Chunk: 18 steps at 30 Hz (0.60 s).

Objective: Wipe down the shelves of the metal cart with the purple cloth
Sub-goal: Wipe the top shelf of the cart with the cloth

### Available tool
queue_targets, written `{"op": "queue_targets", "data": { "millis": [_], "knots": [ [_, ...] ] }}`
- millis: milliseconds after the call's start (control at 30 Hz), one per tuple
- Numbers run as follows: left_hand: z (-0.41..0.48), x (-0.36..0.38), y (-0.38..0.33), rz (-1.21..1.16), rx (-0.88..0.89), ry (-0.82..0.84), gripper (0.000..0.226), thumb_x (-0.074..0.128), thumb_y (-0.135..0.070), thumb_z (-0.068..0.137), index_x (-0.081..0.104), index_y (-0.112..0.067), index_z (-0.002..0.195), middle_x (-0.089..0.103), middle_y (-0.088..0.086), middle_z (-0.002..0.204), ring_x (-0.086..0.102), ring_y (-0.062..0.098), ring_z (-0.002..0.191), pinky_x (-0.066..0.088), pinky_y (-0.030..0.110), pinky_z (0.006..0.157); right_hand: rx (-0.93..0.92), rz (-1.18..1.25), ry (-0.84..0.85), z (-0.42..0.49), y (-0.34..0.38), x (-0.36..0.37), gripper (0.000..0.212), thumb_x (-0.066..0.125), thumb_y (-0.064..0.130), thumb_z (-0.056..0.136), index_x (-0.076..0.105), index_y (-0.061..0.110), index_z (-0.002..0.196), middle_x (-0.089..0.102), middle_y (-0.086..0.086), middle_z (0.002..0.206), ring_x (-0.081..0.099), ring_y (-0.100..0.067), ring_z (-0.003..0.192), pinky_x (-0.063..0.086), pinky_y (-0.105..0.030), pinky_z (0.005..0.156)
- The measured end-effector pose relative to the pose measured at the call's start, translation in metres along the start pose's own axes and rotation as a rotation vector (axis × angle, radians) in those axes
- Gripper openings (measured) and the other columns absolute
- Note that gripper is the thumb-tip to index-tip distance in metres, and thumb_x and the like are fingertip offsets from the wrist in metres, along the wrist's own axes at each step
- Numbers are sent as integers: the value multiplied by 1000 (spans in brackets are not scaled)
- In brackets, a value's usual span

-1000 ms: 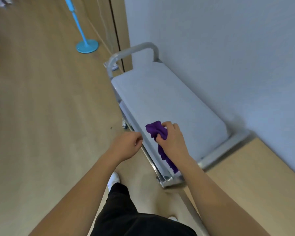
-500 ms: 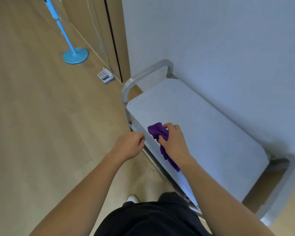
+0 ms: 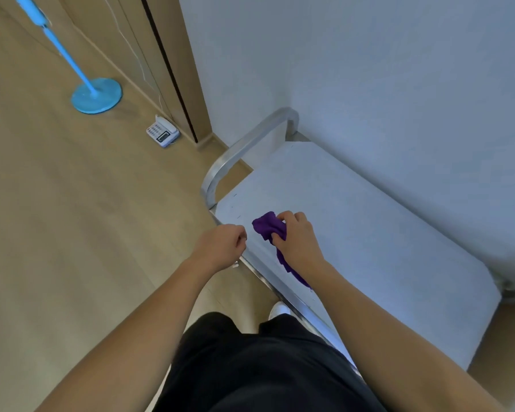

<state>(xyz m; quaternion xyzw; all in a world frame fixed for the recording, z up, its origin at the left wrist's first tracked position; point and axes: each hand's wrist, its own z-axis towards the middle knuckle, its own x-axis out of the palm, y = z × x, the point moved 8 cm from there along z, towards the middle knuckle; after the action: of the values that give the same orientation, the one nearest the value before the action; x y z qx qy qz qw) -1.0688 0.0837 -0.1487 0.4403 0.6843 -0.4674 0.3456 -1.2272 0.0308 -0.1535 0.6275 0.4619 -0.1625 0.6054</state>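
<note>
Gripping the purple cloth (image 3: pixel 268 226), the right hand (image 3: pixel 298 243) has fingers and thumb curled round its bunched end, low over the top shelf (image 3: pixel 369 233) of the metal cart (image 3: pixel 283 292), near the front corner by the handle (image 3: pixel 244 147) — a tail of cloth trails under the wrist. Left hand (image 3: pixel 220 245) sits at the shelf's front rim, fingers curled — whether they hold the rim cannot be told.

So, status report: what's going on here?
Right hand grips bunched purple cloth on grey metal cart's top shelf. Left hand curled beside shelf edge. Nothing in the way.
</note>
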Motion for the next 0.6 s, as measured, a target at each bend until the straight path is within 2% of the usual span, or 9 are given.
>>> {"op": "queue_targets", "data": {
  "millis": [200,367,500,600],
  "knots": [
    [51,6,32,78,85,108,19,44,-22,93,63,-21,98,65,-6,91,60,17,80,47,32,65,146,-28,-17,30,-6,25,37,59,23,92,50,16,127,49,-10,121,52,-28,103,49,-40,90],
    [83,18,52,157,259,147,22,46,-22,97,62,-14,109,59,0,108,57,20,96,49,34,70,286,-30,-68,48,-1,52,38,55,23,93,50,15,130,49,-10,121,48,-29,108,48,-41,90],
    [93,38,71,312,434,267,25,45,-19,96,60,-5,111,50,6,118,50,23,108,50,35,81,395,-35,-72,42,-13,82,44,49,19,96,44,22,140,47,-9,134,46,-31,117,45,-42,96],
    [99,36,74,324,511,281,25,45,-22,97,59,-5,110,48,6,119,48,22,109,51,36,83,447,-105,-149,30,-14,100,48,45,19,98,36,26,145,43,-6,143,45,-32,123,44,-43,98]
  ]
}}
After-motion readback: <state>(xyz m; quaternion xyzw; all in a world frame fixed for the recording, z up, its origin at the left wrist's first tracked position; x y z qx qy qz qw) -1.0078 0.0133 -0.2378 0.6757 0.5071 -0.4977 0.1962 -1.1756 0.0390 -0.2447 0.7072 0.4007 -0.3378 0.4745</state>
